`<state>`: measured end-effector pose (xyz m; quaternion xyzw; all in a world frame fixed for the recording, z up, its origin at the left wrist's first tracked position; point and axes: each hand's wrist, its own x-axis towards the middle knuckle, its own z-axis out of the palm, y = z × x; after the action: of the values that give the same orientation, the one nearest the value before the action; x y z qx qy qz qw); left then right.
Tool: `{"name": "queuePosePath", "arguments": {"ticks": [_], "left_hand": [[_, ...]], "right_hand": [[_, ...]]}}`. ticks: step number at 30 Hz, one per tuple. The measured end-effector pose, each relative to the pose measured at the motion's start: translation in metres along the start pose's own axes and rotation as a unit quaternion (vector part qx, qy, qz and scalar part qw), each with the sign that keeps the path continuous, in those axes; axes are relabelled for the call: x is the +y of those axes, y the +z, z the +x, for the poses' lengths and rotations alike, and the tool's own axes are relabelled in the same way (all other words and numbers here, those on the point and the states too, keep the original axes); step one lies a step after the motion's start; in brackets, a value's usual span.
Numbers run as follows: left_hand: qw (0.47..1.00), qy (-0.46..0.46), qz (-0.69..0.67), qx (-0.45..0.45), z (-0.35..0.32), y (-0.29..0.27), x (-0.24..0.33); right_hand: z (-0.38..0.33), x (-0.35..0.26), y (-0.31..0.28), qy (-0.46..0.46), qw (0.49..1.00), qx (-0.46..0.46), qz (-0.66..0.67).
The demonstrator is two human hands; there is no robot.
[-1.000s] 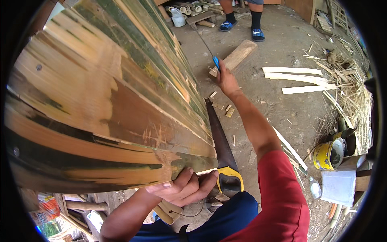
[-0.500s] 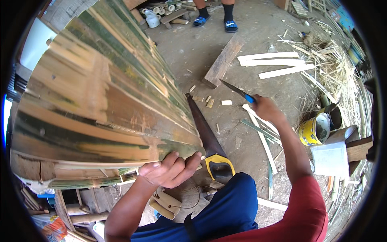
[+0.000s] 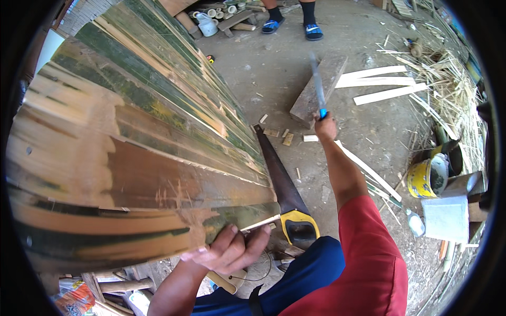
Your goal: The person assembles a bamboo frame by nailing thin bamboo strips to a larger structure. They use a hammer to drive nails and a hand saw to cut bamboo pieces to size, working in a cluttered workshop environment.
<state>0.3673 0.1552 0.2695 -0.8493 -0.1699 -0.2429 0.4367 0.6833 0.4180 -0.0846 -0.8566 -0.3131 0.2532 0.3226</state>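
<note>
A large curved panel of joined bamboo strips [image 3: 158, 152], green and tan with scraped patches, fills the left side. My left hand [image 3: 226, 250] is closed on its near lower edge, fingers curled around the rim. My right hand [image 3: 326, 127] grips the blue handle of a knife [image 3: 318, 87], its long blade pointing away from me and blurred toward the tip. Beyond the knife lies a wooden block [image 3: 319, 95] on the ground. A handsaw [image 3: 283, 174] with a yellow and black handle rests beside the panel's right edge, touched by neither hand.
Pale bamboo slats [image 3: 377, 81] and a heap of shavings [image 3: 448, 95] lie to the right. A yellow bucket [image 3: 420, 179] stands near a grey-white metal sheet [image 3: 446, 218]. Another person's feet in blue slides [image 3: 313, 32] are at the far side, by a white jug [image 3: 206, 25].
My right hand has swung the knife so its blade points up and away, instead of to the left. My left hand still grips the panel, which looks slightly shifted and tilted.
</note>
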Motion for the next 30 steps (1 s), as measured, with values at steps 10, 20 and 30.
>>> {"name": "queuePosePath", "arguments": {"ticks": [10,20,30], "left_hand": [[0.986,0.068,-0.036,-0.145,-0.014,-0.021,-0.001],[0.971,0.167,-0.005,-0.173,0.002,-0.022,-0.011],[0.986,0.134,-0.036,-0.089,0.001,-0.008,-0.013]], "right_hand": [[0.024,-0.07,0.064,-0.036,0.984,0.049,-0.169],[0.007,-0.051,0.041,-0.09,0.969,0.077,-0.216],[-0.109,0.137,-0.057,-0.016,0.996,0.047,-0.072]]}}
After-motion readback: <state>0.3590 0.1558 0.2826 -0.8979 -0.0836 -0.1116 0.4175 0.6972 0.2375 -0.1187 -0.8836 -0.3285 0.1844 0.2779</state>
